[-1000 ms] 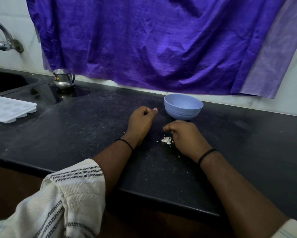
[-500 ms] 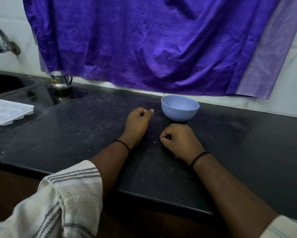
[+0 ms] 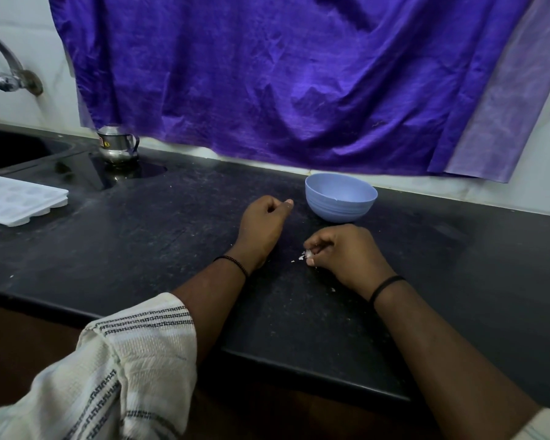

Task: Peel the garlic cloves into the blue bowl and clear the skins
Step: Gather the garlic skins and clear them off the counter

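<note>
The blue bowl point(image 3: 341, 198) stands on the black counter point(image 3: 140, 242) just below the purple cloth; its contents are hidden from this angle. In front of the bowl my right hand point(image 3: 343, 255) rests on the counter with fingers curled, pinching white garlic skins point(image 3: 306, 255) at its fingertips. A few small skin flakes lie beside and behind it. My left hand point(image 3: 264, 227) rests to the left of the bowl in a loose fist, thumb against forefinger; whether it holds anything is hidden.
A white ice tray point(image 3: 16, 201) lies at the left, by the dark sink point(image 3: 10, 150). A small steel pot point(image 3: 116, 147) stands at the back left, under a tap point(image 3: 10, 77). The purple cloth point(image 3: 283, 84) hangs over the wall. The counter's front edge runs close below my forearms.
My right hand swept over the pile of skins, closed on it, and now holds the skins at its fingertips. My left hand has stayed in place.
</note>
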Tool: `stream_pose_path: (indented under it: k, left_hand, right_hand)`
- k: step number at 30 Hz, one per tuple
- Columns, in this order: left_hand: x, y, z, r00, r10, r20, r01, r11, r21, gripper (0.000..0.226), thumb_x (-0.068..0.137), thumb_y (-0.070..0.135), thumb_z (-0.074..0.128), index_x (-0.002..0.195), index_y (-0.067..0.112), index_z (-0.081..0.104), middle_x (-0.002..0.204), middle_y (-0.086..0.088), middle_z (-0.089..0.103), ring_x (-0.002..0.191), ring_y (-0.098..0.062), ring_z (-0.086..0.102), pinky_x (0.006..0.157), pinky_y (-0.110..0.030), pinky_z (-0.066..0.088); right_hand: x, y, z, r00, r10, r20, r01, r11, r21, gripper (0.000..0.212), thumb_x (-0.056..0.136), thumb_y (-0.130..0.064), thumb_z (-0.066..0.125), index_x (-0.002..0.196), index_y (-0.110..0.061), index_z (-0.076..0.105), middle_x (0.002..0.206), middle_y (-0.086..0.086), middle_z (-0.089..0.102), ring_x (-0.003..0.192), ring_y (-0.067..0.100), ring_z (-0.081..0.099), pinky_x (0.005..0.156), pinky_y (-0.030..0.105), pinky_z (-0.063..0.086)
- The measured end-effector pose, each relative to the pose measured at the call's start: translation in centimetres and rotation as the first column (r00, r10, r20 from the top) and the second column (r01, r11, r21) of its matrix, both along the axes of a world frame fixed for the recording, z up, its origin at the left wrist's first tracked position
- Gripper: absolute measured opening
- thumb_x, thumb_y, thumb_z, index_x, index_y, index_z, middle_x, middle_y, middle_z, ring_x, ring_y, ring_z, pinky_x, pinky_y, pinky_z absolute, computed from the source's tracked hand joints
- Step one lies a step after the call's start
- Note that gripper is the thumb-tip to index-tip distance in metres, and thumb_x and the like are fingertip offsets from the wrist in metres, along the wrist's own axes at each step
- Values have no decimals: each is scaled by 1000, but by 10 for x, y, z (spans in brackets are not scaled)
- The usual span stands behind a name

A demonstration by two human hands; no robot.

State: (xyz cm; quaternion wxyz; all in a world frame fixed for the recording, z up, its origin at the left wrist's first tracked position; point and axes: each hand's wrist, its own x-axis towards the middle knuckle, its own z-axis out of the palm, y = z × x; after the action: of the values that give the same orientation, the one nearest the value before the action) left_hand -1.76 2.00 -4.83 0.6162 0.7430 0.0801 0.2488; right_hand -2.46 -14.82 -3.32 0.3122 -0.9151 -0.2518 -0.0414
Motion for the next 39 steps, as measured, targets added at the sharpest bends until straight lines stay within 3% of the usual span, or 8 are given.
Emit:
stream_pose_path:
  k: [6,16,21,24,27,33,37,39]
  left_hand:
    - [0,0,1,1000,-4,0,4,1000,-9,36,96,28,61,90,-8,61,95,-26,65,74,-20,55,77,-39,52]
    - [2,0,-1,1000,8,6,-8,1000,-13,39,95,29,63,88,-10,59,93,-28,65,72,-20,55,78,-42,54]
    - [2,-1,-2,1000,11,3,-11,1000,-14,40,95,29,63,87,-10,59,94,-28,65,71,-20,53,74,-38,51]
    - [2,-1,-1,1000,8,-5,-8,1000,-17,40,96,29,62,90,-11,59,95,-28,64,72,-20,53,75,-40,51]
    - [2,0,-1,1000,-5,-7,5,1000,-10,39,96,29,61,91,-10,59,95,-27,64,73,-20,54,71,-31,49]
    - [4,0,-3,1000,-9,2,9,1000,-16,38,96,28,62,89,-9,59,94,-28,64,73,-20,55,72,-36,50]
    - [4,0,-2,1000,-14,3,14,1000,-12,35,96,27,61,87,-6,61,93,-27,64,72,-20,55,71,-34,49]
    - [4,0,-2,1000,-13,-1,13,1000,-9,33,96,27,61,85,-3,61,92,-27,64,72,-20,55,69,-32,48]
  right_hand:
    - [1,-1,-4,993,46,111,-44,999,-21,19,86,-12,75,104,-16,78,107,-3,68,97,11,63,94,27,49]
    - [3,-4,-8,970,-62,234,37,993,108,19,87,-4,70,95,-18,80,94,-4,76,87,8,67,86,21,51]
    - [2,2,-10,970,-48,237,79,989,-122,28,89,-1,59,103,-16,78,106,6,75,100,26,67,92,40,52]
    - [-6,7,-10,981,-8,196,61,961,-268,27,90,-6,50,99,-12,74,104,7,70,100,27,64,89,40,52]
    - [-16,14,-10,981,26,191,42,939,-342,23,97,-20,48,90,-10,68,99,6,65,94,23,61,84,38,50]
    - [-22,29,-10,965,143,219,-42,911,-410,25,102,-26,48,102,-13,69,105,4,61,97,20,58,86,37,48]
    - [-22,28,-9,955,196,222,-94,911,-401,17,97,-13,53,101,-16,69,103,2,61,96,20,59,84,37,50]
    - [-22,25,-5,954,212,214,-109,906,-409,25,93,-6,56,107,-20,71,108,1,63,99,19,60,87,36,50]
